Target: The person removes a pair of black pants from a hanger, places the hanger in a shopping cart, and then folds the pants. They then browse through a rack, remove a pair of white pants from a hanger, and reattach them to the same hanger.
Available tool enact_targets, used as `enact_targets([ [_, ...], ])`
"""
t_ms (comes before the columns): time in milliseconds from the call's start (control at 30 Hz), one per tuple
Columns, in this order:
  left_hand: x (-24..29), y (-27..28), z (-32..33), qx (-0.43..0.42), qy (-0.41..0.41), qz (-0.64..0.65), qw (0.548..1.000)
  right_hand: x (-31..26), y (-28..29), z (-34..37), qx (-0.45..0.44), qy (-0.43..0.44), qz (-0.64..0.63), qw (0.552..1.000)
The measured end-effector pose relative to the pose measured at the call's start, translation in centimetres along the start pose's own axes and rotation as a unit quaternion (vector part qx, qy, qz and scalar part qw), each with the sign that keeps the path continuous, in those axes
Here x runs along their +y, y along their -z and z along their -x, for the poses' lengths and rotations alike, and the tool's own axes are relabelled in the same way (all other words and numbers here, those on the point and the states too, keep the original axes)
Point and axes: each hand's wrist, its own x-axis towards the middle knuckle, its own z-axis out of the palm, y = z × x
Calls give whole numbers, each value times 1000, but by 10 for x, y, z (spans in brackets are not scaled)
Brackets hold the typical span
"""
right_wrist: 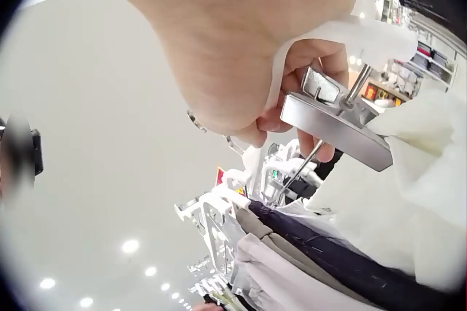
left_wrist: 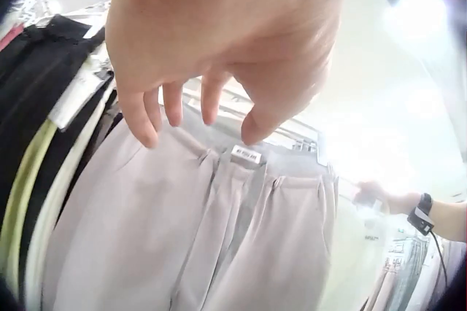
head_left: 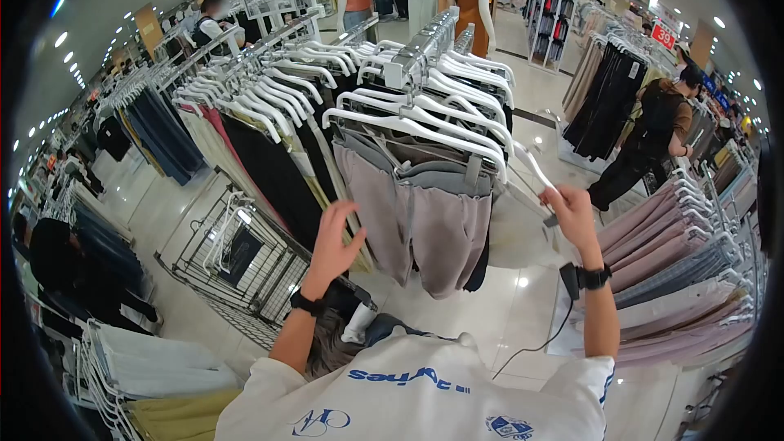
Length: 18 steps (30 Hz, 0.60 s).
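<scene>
In the head view my right fingers [head_left: 561, 194], nearer it, clasp the white hanger [head_left: 532, 169] sloping down to them right of the mauve trousers [head_left: 445, 233]; the left wrist's shows my left fingers [left_wrist: 140, 118] apart, before those trousers; the right wrist's, cream fabric [right_wrist: 365, 201] beside the hanger's metal clip [right_wrist: 336, 132].

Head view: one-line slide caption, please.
Right hand grips a white hanger while the left hand hovers near greyish-pink trousers.

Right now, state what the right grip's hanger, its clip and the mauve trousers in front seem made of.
Hanger: probably plastic, smooth, opaque white. Clip: likely metal or metallic-coated plastic, given its silvery sheen. Mauve trousers: soft, matte fabric by their loose folds; the fibre can't be told.
</scene>
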Motion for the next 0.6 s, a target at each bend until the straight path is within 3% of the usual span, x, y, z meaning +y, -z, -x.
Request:
enact_targets([
  [33,9,3,-15,43,-46,-39,997,-1,3,13,16,-8,18,1000],
  [100,27,7,-44,45,-33,-14,998,3,11,38,35,1,64,997],
  [167,49,8,-70,82,-122,-73,986,-1,16,62,52,11,111,992],
  [267,65,-7,-98,74,-159,-101,979,-10,23,100,122,52,194,972],
  [600,60,-62,-163,77,-182,-176,964,-2,78,223,152,58,455,876],
])
